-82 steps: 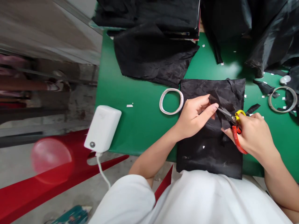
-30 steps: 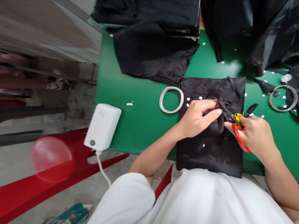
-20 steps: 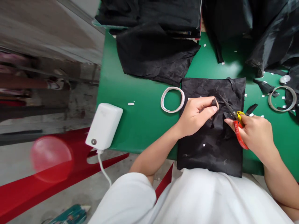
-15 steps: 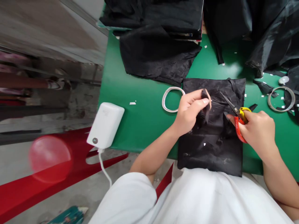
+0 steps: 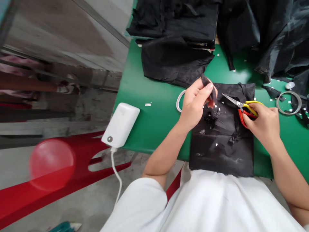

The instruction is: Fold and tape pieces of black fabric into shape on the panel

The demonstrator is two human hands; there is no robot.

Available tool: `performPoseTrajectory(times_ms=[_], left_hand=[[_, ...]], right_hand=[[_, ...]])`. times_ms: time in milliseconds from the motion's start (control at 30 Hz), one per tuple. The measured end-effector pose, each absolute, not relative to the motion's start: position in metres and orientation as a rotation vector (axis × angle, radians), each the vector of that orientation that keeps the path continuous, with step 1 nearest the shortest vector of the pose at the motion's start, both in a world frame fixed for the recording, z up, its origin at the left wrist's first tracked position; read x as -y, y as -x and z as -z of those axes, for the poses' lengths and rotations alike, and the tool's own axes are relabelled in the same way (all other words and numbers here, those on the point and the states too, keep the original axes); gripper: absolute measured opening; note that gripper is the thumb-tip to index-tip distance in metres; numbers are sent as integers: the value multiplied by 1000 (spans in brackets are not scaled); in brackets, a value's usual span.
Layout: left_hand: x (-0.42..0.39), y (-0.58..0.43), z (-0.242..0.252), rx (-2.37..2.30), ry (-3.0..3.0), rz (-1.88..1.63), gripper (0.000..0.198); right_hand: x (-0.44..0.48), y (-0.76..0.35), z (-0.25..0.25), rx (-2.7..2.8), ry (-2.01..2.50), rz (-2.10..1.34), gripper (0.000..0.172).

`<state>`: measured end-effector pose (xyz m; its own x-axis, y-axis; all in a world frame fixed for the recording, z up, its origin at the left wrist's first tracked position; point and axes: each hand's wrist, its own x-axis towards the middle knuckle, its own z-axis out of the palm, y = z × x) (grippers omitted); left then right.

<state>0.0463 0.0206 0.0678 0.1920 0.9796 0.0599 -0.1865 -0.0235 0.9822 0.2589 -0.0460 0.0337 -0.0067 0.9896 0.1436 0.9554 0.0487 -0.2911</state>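
My left hand [image 5: 196,102] pinches a small strip of black material [image 5: 209,86] between thumb and fingers, above a black sheet [image 5: 222,153]. In my right hand [image 5: 265,124] is a pair of scissors [image 5: 238,103] with red and yellow handles. Their blades are a little apart and point left toward my left hand. The black sheet lies creased on the green table, reaching over its front edge at my white shirt. White scraps and a crumpled black bit [image 5: 210,119] rest on it. Partly hidden behind my left hand is a white tape roll [image 5: 179,101].
A white power bank [image 5: 120,125] with a cable sits at the table's left edge. Folded black material [image 5: 173,59] lies at the back, and more black sheeting [image 5: 277,32] at back right. Another tape ring [image 5: 289,103] is at right. A red chair [image 5: 82,154] stands lower left.
The view has shifted slightly. My left hand has lifted the strip up and away from the sheet. The scissors have turned and opened their handles wider, with my right hand slightly higher.
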Motion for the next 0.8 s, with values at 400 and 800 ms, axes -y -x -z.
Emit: performPoseTrajectory(times_ms=[400, 800], left_hand=[[-13, -9, -62, -983, -1469, -1071, 33], [-25, 8, -40, -970, -1572, -968, 18]], right_hand=[[42, -260, -24, 2072, 1936, -95, 29], [41, -266, -40, 2234, 1745, -112, 29]])
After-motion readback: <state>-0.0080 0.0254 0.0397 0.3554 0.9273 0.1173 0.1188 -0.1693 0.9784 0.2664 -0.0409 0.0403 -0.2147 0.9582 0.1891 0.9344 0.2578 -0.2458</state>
